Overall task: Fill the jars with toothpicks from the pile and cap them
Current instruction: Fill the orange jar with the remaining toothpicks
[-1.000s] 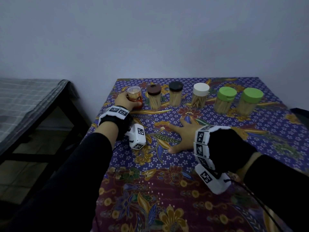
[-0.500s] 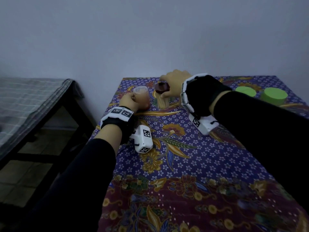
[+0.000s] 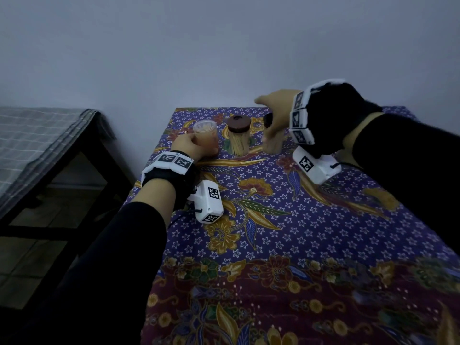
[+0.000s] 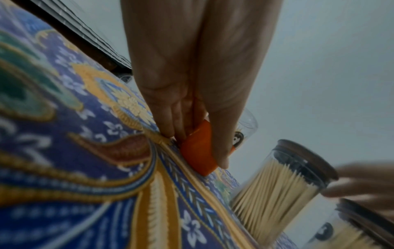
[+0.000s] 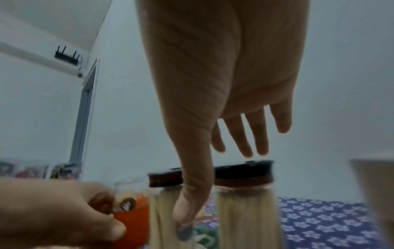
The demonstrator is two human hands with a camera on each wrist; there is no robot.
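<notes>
My left hand (image 3: 189,146) grips the clear plastic jar with the orange base (image 3: 206,138) at the upper middle of the head view, a little left of centre; its fingers curl around the lower part, and the jar stands upright on the worktop with the purple flowered cloth (image 3: 286,220). From above, its top looks clear and I see no coloured cap on it. I cannot tell how full it is.

My right hand (image 3: 276,113) is to the right of it in the frame, reaching over the clear toothpick jar with the black cap (image 3: 273,143). The right wrist view shows the fingers (image 5: 255,134) spread and straight just above the cap, and the thumb (image 5: 192,193) hanging down in front of the jars; this grip is wide and holds nothing. I cannot tell if the fingers already touch the cap.

Between my 2 hands stands the clear toothpick jar with the brown cap (image 3: 238,136), upright and just beside the orange jar.

The important relation, I think: the black cap lies directly below my right fingers, and the jar's long axis is vertical, so the grip would come down along this axis. The right hand is clearly the nearer one. No loose toothpick pile is visible.
</notes>
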